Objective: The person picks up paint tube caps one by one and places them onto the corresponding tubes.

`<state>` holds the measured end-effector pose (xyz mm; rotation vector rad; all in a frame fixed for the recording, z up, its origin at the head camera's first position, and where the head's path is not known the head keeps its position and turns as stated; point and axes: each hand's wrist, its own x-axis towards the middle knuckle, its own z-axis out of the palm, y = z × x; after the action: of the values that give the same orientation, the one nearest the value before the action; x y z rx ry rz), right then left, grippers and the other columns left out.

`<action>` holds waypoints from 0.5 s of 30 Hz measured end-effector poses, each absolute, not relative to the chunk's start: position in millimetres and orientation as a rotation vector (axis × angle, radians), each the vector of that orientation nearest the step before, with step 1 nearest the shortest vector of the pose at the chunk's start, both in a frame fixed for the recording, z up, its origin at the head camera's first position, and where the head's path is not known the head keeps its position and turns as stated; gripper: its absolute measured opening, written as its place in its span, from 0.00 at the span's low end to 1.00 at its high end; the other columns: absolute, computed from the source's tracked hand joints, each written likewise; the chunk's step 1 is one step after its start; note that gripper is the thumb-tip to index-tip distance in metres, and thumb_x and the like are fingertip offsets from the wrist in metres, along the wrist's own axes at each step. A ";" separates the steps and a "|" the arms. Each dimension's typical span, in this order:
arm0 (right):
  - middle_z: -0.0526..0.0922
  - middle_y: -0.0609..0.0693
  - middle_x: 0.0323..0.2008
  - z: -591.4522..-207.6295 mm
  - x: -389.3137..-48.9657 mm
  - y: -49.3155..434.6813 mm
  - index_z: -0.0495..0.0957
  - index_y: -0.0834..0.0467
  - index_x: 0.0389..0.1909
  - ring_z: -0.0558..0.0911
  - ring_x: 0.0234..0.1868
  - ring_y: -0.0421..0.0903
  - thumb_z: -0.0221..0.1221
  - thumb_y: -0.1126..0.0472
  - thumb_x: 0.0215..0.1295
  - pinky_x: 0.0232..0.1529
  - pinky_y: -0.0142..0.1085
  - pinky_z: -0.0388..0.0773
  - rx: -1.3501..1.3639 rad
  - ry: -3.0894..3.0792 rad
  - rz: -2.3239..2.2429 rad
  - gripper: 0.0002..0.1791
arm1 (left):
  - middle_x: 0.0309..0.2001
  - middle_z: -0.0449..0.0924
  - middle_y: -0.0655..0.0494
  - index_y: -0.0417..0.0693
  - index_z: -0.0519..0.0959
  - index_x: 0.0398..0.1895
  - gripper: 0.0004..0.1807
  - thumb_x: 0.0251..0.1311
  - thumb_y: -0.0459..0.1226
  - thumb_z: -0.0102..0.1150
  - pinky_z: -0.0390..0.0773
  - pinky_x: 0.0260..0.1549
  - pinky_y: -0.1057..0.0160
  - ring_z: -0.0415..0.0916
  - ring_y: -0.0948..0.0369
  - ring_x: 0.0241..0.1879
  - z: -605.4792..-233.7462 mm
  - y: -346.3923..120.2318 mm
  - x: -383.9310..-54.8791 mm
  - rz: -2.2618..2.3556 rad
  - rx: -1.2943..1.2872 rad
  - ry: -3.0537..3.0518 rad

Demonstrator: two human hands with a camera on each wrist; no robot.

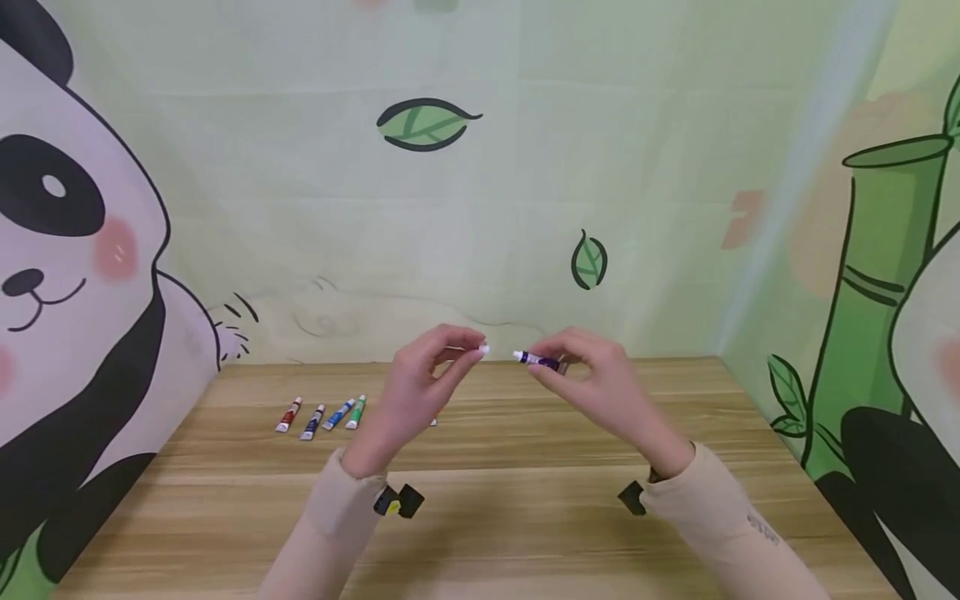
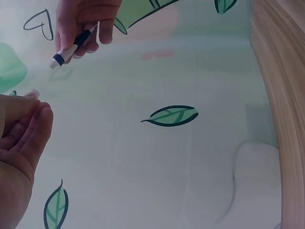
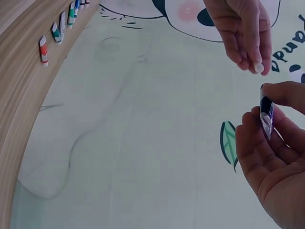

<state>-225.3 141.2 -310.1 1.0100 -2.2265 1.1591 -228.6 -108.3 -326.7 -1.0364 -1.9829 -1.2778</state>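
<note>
My left hand (image 1: 420, 379) pinches a small white cap (image 1: 484, 348) between thumb and fingertips, held up above the far part of the table. Level with it on the right, my right hand (image 1: 592, 367) grips a small dark purple paint tube (image 1: 543, 362) with its white nozzle end pointing left at the cap. A short gap separates cap and tube. In the right wrist view the tube (image 3: 266, 114) lies between thumb and fingers, and the cap (image 3: 258, 67) shows at the left hand's fingertips.
On the wooden table (image 1: 510, 517) a red tube (image 1: 288, 414), a dark blue tube (image 1: 312, 422), a blue tube (image 1: 339, 414) and a green tube (image 1: 356, 412) lie at the left. More tubes, including an orange-red one (image 3: 43, 51), are mostly hidden behind my left hand in the head view. A printed cloth backdrop (image 1: 525, 167) rises behind.
</note>
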 end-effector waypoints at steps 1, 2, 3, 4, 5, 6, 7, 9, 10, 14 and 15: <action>0.85 0.42 0.38 -310.1 -224.2 140.5 0.86 0.56 0.42 0.81 0.35 0.40 0.69 0.64 0.62 0.41 0.35 0.81 1.024 -2.215 1.159 0.08 | 0.48 0.83 0.49 0.38 0.80 0.50 0.10 0.67 0.28 0.61 0.81 0.49 0.63 0.82 0.59 0.48 -326.1 -107.6 -227.8 -1.273 -1.049 -1.978; 0.85 0.42 0.38 -310.0 -223.2 139.7 0.86 0.56 0.42 0.82 0.35 0.40 0.69 0.65 0.62 0.41 0.35 0.81 1.038 -2.203 1.158 0.08 | 0.47 0.83 0.48 0.38 0.80 0.50 0.10 0.66 0.28 0.61 0.81 0.49 0.63 0.82 0.58 0.48 -325.6 -106.8 -227.1 -1.269 -1.061 -1.973; 0.85 0.42 0.38 -310.1 -222.3 139.0 0.86 0.56 0.42 0.82 0.35 0.40 0.69 0.65 0.62 0.40 0.35 0.81 1.049 -2.195 1.157 0.08 | 0.47 0.83 0.47 0.38 0.80 0.49 0.10 0.66 0.27 0.61 0.82 0.49 0.63 0.82 0.58 0.47 -325.4 -106.0 -226.4 -1.263 -1.075 -1.967; 0.85 0.42 0.37 -310.3 -221.4 138.3 0.86 0.56 0.42 0.82 0.35 0.40 0.70 0.65 0.62 0.40 0.35 0.81 1.056 -2.190 1.156 0.08 | 0.47 0.83 0.47 0.37 0.79 0.49 0.10 0.66 0.27 0.61 0.82 0.48 0.63 0.82 0.58 0.47 -325.2 -105.2 -225.5 -1.257 -1.088 -1.963; 0.85 0.42 0.37 -310.5 -220.9 137.8 0.86 0.56 0.42 0.82 0.35 0.39 0.69 0.65 0.62 0.40 0.35 0.81 1.062 -2.186 1.153 0.08 | 0.46 0.83 0.47 0.37 0.79 0.49 0.10 0.66 0.26 0.61 0.82 0.48 0.63 0.83 0.57 0.47 -325.4 -104.6 -224.8 -1.249 -1.101 -1.958; 0.85 0.41 0.38 -310.5 -220.0 137.1 0.86 0.55 0.42 0.82 0.35 0.39 0.70 0.65 0.62 0.40 0.35 0.81 1.067 -2.186 1.149 0.08 | 0.46 0.83 0.47 0.37 0.80 0.49 0.10 0.66 0.26 0.61 0.82 0.48 0.63 0.83 0.57 0.47 -325.6 -103.9 -224.1 -1.240 -1.112 -1.953; 0.85 0.41 0.38 -310.3 -219.0 136.4 0.86 0.55 0.42 0.82 0.35 0.39 0.70 0.65 0.62 0.39 0.35 0.81 1.072 -2.186 1.147 0.08 | 0.46 0.83 0.48 0.36 0.80 0.49 0.10 0.65 0.26 0.61 0.82 0.48 0.63 0.83 0.57 0.46 -325.7 -103.2 -223.1 -1.229 -1.121 -1.949; 0.85 0.40 0.38 -310.3 -217.4 135.1 0.86 0.54 0.42 0.81 0.34 0.39 0.70 0.65 0.62 0.38 0.36 0.81 1.082 -2.186 1.139 0.08 | 0.45 0.83 0.49 0.36 0.80 0.48 0.10 0.65 0.25 0.61 0.82 0.48 0.63 0.83 0.56 0.46 -326.0 -102.0 -221.3 -1.209 -1.134 -1.943; 0.85 0.40 0.37 -310.5 -216.9 134.5 0.86 0.54 0.42 0.81 0.34 0.39 0.70 0.64 0.62 0.38 0.35 0.81 1.087 -2.185 1.136 0.08 | 0.45 0.83 0.49 0.36 0.80 0.48 0.10 0.65 0.25 0.61 0.82 0.48 0.63 0.83 0.56 0.46 -326.0 -101.5 -220.4 -1.203 -1.138 -1.941; 0.85 0.41 0.37 -310.5 -215.1 132.1 0.86 0.55 0.42 0.81 0.33 0.39 0.69 0.64 0.62 0.37 0.35 0.80 1.116 -2.173 1.134 0.08 | 0.44 0.84 0.49 0.37 0.80 0.48 0.10 0.64 0.25 0.62 0.82 0.47 0.64 0.83 0.57 0.45 -325.9 -100.2 -216.4 -1.165 -1.136 -1.946; 0.85 0.41 0.37 -310.8 -214.7 132.0 0.86 0.55 0.42 0.81 0.33 0.39 0.69 0.65 0.62 0.37 0.35 0.80 1.120 -2.171 1.135 0.08 | 0.44 0.84 0.49 0.38 0.80 0.48 0.10 0.64 0.25 0.62 0.82 0.47 0.64 0.83 0.57 0.45 -326.0 -99.9 -215.4 -1.155 -1.137 -1.950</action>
<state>-214.7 132.0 -310.8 1.1202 -2.1706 1.1347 -215.4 -99.9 -326.0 -1.1365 -1.9503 -1.1547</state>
